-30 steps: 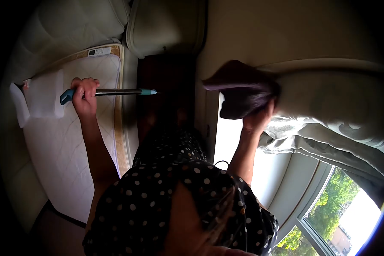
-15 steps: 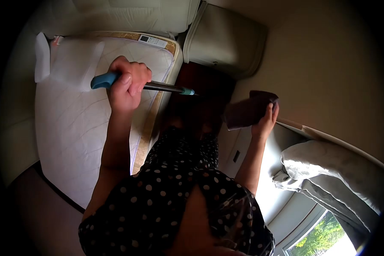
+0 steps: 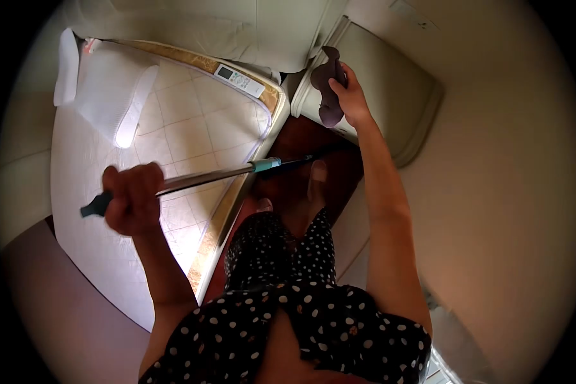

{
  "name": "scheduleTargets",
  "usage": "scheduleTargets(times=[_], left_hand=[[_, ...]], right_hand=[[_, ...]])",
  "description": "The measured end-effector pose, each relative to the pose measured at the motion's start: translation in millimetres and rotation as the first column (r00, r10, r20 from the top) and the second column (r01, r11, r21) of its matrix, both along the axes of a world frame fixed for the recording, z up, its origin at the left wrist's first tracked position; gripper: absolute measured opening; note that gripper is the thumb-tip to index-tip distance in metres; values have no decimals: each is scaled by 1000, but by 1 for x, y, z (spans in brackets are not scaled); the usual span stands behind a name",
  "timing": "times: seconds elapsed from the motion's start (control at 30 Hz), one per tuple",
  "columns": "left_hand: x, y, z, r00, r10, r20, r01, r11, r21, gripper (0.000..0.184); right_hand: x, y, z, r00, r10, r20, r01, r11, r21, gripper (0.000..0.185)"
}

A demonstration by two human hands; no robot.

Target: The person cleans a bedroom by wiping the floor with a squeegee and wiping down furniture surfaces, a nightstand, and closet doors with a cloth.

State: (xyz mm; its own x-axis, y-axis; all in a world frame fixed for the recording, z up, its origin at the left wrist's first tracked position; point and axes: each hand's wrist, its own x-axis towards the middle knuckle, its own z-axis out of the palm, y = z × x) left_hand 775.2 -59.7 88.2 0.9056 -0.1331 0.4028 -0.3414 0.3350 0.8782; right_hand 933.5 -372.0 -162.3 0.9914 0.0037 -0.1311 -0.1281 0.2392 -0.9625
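My left hand [image 3: 133,200] is closed around a long metal telescopic pole [image 3: 205,180] with a teal grip end and a teal collar. The pole slants over the mattress and down to the dark red floor; what is at its far end is too dark to make out. In my right hand [image 3: 353,97] is a dark purple-brown cloth [image 3: 330,93], gripped at its edge and hanging in folds. The cloth is in front of a cream bedside cabinet [image 3: 397,83], and I cannot tell whether it touches the top.
A bare quilted mattress [image 3: 179,121] fills the left side, with a white remote control [image 3: 240,82] at its corner and a white pillow [image 3: 109,89] farther back. My feet stand on the narrow red floor [image 3: 301,137] between mattress and cabinet. A plain wall [image 3: 493,211] bounds the right.
My right hand has carried the cloth from near the window side to the bedside cabinet. My left hand has dropped lower and left with the pole. The view has turned, showing more floor.
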Motion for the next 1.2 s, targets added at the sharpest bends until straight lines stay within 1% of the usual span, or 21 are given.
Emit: scheduleTargets(times=[0.03,0.13,0.17,0.2,0.27,0.37,0.47,0.53,0.57,0.6,0.67,0.7,0.8,0.87,0.93,0.97,1.0,1.03,1.07,1.13,1.2], left_hand=[[2,10,3,1000,7,-10,-7,1000,-28,26],[7,25,15,999,52,6,-52,998,-35,26],[8,25,15,998,66,1,-66,997,-26,27],[8,23,14,997,81,-4,-81,997,-17,27],[5,17,13,995,102,1,-102,995,-3,27],[6,16,10,991,133,-3,-133,991,-13,30],[5,25,9,986,166,4,-166,986,-36,28],[5,29,12,983,182,9,-181,982,-60,26],[4,34,11,971,237,44,-233,970,-73,25],[2,38,12,957,286,55,-274,949,-156,25],[1,43,11,930,363,55,-335,901,-277,26],[2,44,10,919,391,47,-358,879,-315,26],[-13,60,14,897,439,40,-398,845,-357,26],[-26,69,22,895,444,41,-405,847,-346,27],[-20,67,24,924,378,49,-337,871,-356,28],[-20,70,24,939,339,51,-300,884,-357,28],[-20,73,24,953,300,52,-262,896,-358,29],[-31,87,25,944,326,57,-288,894,-344,29],[-16,70,19,951,305,45,-275,906,-321,29],[1,57,9,967,251,42,-237,949,-210,27],[10,49,5,965,259,44,-246,949,-198,26]], right_hand=[[5,5,-3,1000,2,-4,-2,999,40,51],[41,6,-65,997,-23,68,30,995,-99,50],[50,-6,-84,998,-28,49,42,953,-300,50],[55,-19,-84,996,-84,-35,52,842,-538,52],[71,-43,-147,979,-143,143,195,482,-854,56],[66,-43,-152,914,23,404,374,334,-865,61],[46,-13,-155,930,273,244,208,152,-966,58],[39,7,-160,939,293,180,168,64,-984,60],[43,14,-163,972,218,82,87,-11,-996,61],[48,21,-163,990,131,44,53,-63,-997,61],[85,14,-163,997,-3,84,83,-88,-993,60],[110,4,-169,989,-14,148,145,-127,-981,61],[167,-27,-182,985,38,169,173,-255,-951,58],[197,-44,-181,985,27,170,171,-255,-952,54],[203,-53,-179,979,-8,204,195,-260,-946,52],[199,-55,-181,968,-9,251,244,-206,-948,51],[185,-52,-186,964,7,266,262,-192,-946,52],[161,-43,-188,959,24,281,280,-178,-943,53],[133,-34,-190,954,39,296,298,-163,-940,53],[60,-26,-195,956,125,264,267,-9,-964,55],[7,-34,-196,965,205,161,138,119,-983,57]])
